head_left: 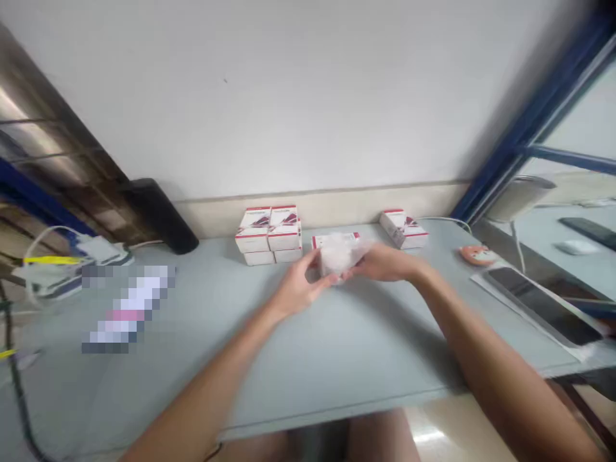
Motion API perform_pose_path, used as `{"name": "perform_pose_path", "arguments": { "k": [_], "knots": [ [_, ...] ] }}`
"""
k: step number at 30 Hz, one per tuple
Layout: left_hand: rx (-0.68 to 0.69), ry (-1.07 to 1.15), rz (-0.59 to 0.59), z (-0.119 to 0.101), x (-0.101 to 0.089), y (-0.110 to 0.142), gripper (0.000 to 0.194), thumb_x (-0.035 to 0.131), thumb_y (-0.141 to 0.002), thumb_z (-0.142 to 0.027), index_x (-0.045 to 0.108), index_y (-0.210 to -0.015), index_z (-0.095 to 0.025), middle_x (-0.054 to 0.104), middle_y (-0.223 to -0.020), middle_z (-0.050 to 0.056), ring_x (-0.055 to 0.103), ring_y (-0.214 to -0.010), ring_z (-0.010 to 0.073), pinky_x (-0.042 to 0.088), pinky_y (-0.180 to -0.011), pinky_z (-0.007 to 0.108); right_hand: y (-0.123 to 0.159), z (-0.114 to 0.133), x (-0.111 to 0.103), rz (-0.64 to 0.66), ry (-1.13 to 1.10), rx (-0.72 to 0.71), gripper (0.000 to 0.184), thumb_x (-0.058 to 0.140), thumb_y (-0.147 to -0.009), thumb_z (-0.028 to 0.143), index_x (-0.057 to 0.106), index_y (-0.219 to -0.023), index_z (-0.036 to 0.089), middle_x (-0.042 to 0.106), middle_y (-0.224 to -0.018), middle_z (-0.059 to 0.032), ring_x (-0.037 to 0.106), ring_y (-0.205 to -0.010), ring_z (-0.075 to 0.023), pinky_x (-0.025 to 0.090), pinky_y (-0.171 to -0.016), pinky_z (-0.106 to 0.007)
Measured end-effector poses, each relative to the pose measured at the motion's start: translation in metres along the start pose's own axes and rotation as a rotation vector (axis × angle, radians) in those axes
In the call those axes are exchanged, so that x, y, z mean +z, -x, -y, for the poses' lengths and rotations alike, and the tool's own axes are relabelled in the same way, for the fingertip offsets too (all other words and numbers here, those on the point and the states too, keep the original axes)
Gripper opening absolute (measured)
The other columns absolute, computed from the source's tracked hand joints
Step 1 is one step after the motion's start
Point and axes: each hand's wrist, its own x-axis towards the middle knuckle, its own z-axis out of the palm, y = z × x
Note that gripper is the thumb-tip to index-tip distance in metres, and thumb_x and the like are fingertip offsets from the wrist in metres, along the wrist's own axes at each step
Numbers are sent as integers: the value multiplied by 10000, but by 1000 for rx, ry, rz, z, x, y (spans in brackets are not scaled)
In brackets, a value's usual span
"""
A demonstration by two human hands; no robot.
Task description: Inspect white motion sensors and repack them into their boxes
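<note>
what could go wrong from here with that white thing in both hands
The white bundle, held between the left hand and right hand, might slip, as its surface looks loose and crinkly. The right hand could also nudge the lone box beyond it, or the left could bump the stacked boxes.

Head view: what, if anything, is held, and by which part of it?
A blurred whitish bundle, held by its sides: the left hand at its left, the right hand at its right.

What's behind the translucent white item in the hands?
Part of a red-and-white box shows behind the translucent white item. The item hides the box's middle; blur leaves its print unreadable, and whether the two touch can't be told.
</note>
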Motion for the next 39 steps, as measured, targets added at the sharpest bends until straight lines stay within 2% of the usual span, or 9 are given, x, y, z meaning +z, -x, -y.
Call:
{"name": "perform_pose_path", "arguments": {
  "k": [4,9,16,21,24,29,34,37,39],
  "knots": [
    [-49,-64,78,7,-3,-3,444,760,-889,-467,707,-1202,-157,779,-1176,113,719,-1068,282,564,-959,393,8,4,-5,59,-6,-5,330,766,-844,452,778,-1107,254,796,-1144,-52,710,-1063,-296,528,-910,-370],
    [-105,-69,214,3,-8,0,449,751,-910,-489,703,-1257,-208,780,-1218,88,731,-1080,288,562,-951,398,10,2,-11,5,-159,-15,410,762,-848,516,749,-1126,214,792,-1105,-77,716,-1006,-289,538,-864,-375],
    [-34,120,80,-2,-1,0,500,786,-901,-451,643,-1300,-184,720,-1335,145,700,-1206,298,547,-1036,407,8,-3,-9,66,-119,-11,371,742,-880,537,754,-1064,216,781,-1073,-67,701,-991,-283,517,-842,-373],
    [-126,227,164,12,2,-1,676,853,-844,-410,557,-1419,-213,695,-1383,152,700,-1226,315,563,-1026,445,11,0,-13,19,-269,-116,399,696,-915,568,724,-1105,218,772,-1080,-59,692,-1001,-264,513,-827,-350],
    [-131,237,169,11,3,0,729,863,-834,-397,525,-1455,-222,687,-1400,155,685,-1260,322,555,-1046,453,11,-2,-13,38,-270,-88,376,686,-922,558,731,-1061,211,769,-1047,-53,684,-968,-261,503,-806,-351],
    [-104,194,97,6,8,1,666,819,-870,-447,556,-1431,-202,690,-1402,156,691,-1255,320,548,-1060,446,12,-6,-12,110,-166,-40,365,711,-896,533,747,-1081,220,768,-1102,-64,689,-1011,-282,510,-852,-377],
    [-200,145,168,8,12,4,619,827,-837,-514,641,-1345,-214,748,-1308,121,724,-1172,320,574,-999,440,6,-6,2,191,-56,84,416,804,-819,468,720,-1161,246,773,-1136,-74,706,-1019,-292,529,-855,-386],
    [-208,111,114,7,13,5,559,809,-849,-515,674,-1298,-211,767,-1259,109,736,-1120,302,578,-956,408,1,-4,10,174,-98,28,343,797,-825,428,713,-1098,236,771,-1099,-62,700,-992,-276,533,-835,-370],
    [-225,169,47,5,12,2,524,811,-842,-519,704,-1241,-195,780,-1217,109,743,-1083,295,581,-921,389,-1,-3,11,159,-175,-25,403,810,-820,459,698,-1133,231,761,-1133,-66,691,-1006,-267,536,-841,-359]
  ]
}}
